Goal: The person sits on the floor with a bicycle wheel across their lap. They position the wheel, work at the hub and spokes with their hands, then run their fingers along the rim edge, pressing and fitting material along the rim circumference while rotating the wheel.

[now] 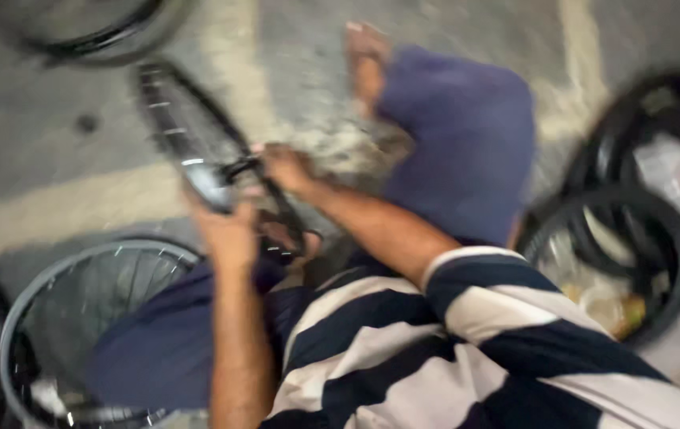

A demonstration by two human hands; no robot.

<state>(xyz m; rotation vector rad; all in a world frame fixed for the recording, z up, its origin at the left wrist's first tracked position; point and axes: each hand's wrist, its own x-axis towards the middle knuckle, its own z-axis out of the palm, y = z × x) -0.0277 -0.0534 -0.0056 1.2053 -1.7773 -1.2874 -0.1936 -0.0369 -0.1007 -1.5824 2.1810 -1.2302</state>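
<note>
The picture is blurred by motion. A bicycle wheel with a black tyre and a shiny rim (185, 131) lies tilted across my lap. My left hand (224, 226) grips its near edge. My right hand (286, 167) is closed on a thin dark tool (240, 167) at the rim. I sit on the ground in a navy-and-white striped shirt and blue trousers, with my right knee (459, 135) raised and my bare foot (365, 63) beyond it.
A bare spoked rim (30, 302) lies on the ground at lower left. Several black tyres (634, 214) are stacked at the right. Another wheel (93, 36) sits at top left. The floor is grey concrete with pale painted stripes.
</note>
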